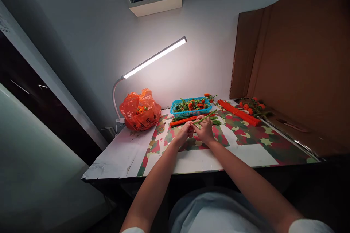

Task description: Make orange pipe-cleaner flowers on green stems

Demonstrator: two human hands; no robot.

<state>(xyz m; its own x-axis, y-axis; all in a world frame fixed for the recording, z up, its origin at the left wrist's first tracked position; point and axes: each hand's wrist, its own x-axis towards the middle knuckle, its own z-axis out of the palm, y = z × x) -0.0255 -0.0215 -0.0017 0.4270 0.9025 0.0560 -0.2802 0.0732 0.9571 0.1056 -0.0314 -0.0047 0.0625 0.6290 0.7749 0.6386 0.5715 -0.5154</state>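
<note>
Holding a green stem over the table, we have both hands close together, a bit nearer the back edge than the front edge. The stem slants: its low end is at our left hand, and its free end sticks out past our right hand, toward the back right corner of the table. So the right hand is nearer the middle of the stem, and the left hand is right at its end. Our right thumb and fingers pinch the stem. Our left fingers are bent in and close to it, but they are too small here for us to tell if they pinch it too.

Just past our hands lie red sticks and more stems, side by side, going from left to right. Behind them, by the back edge, is a blue basket with flowers in it. A bag sits near the back left corner, under the lamp. More red rods lie toward the right edge, pointing at the front right corner.
</note>
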